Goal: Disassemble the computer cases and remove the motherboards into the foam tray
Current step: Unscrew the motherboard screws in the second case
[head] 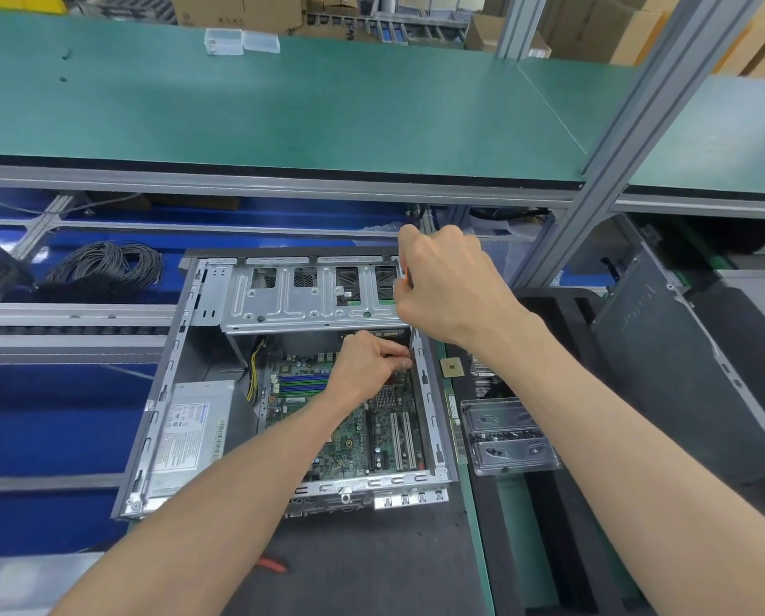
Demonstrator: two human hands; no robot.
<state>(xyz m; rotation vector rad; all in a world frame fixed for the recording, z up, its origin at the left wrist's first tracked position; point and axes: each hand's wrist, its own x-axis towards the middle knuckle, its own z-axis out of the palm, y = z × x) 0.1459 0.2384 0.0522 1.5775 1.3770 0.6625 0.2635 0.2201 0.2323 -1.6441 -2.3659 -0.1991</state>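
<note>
Two bare forearms reach from the lower frame into the open grey metal computer case [283, 384] at centre, where the left hand [365, 366] pinches something hidden above the green motherboard [349, 433] and the right hand [447, 282] grips an orange-handled screwdriver [405, 277], its tip obscured.

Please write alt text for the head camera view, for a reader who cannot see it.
A person works a screwdriver inside an open computer case: the right hand grips its handle from above while the left hand pinches the shaft just above the green motherboard. A grey power supply sits in the case's left side.
</note>
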